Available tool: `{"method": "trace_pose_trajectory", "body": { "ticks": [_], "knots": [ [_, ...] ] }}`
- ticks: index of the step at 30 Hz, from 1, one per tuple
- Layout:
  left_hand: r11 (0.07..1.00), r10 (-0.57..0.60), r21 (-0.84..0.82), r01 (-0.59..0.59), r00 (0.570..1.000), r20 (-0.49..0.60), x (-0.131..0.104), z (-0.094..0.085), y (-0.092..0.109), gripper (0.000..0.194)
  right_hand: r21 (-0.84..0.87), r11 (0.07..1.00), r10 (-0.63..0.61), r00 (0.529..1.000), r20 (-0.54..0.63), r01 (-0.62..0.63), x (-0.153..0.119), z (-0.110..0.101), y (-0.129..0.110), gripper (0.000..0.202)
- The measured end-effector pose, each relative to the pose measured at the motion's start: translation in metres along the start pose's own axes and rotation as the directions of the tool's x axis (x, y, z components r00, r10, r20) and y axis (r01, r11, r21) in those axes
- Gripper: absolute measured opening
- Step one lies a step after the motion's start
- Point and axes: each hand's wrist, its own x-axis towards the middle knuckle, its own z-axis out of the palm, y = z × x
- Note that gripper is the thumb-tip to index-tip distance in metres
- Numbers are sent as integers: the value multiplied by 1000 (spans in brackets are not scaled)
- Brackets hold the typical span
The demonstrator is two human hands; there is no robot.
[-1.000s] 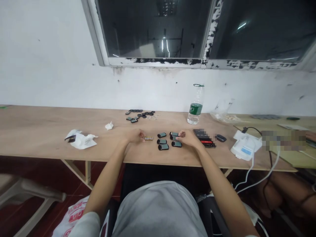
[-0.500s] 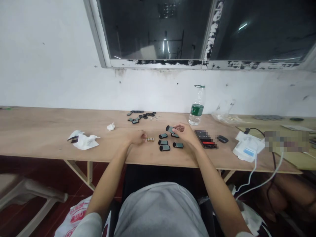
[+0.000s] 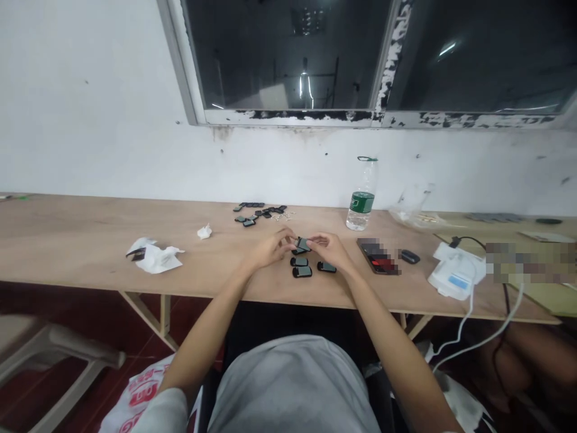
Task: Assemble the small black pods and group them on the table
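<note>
Between my two hands is a small black device with a grey-green face [image 3: 302,244], held just above the table. My right hand [image 3: 328,248] pinches its right side with thumb and fingers. My left hand [image 3: 274,247] is at its left side, fingers curled and closed; what they hold there is too small to make out. Below, on the wood, lie similar devices: one [image 3: 299,262], another [image 3: 302,272] nearer the edge, and a third [image 3: 326,267] partly under my right hand.
Behind are more black pieces [image 3: 249,222]. A water bottle [image 3: 360,203], a phone [image 3: 377,257], a black oval object [image 3: 409,257] and a white box with cables [image 3: 455,273] stand right. Crumpled tissues [image 3: 157,258] lie left. A person's legs show lower right.
My left hand has moved right, away from where the small metallic pieces lay, to the device. My right hand has brought the device slightly left and down. The metallic pieces no longer show.
</note>
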Motion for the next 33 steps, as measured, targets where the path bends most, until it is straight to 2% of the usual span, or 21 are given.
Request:
{"method": "trace_pose_trajectory", "body": {
  "ticks": [6, 11, 15, 21, 25, 28, 33],
  "knots": [
    [990, 6, 138, 0, 999, -44, 1, 2, 2, 30, 18, 999, -43, 998, -37, 44, -4, 9, -9, 36],
    [987, -30, 159, 39, 997, -64, 1, -2, 4, 25, 25, 997, -71, 996, -49, 73, -8, 13, -11, 33],
    [997, -50, 45, 57, 990, -130, 1, -1, 7, 18, 27, 997, -65, 997, -38, 66, -9, 13, -13, 32],
    [940, -253, -273, 207, 956, -148, 3, 10, 4, 14, 5, 999, -41, 999, 4, 41, -12, 5, -20, 32],
    [870, -336, -423, 255, 933, -129, 4, 16, -5, 27, -16, 999, -35, 997, 63, 36, -14, 2, -22, 29],
    [837, -373, -456, 303, 925, -69, 3, 17, -10, 34, -31, 999, -20, 995, 101, 23, -14, 1, -22, 28],
    [876, -291, -403, 264, 957, -5, 2, 10, -4, 37, -52, 998, -35, 998, 61, 38, -12, -5, -25, 25]
  ]
}}
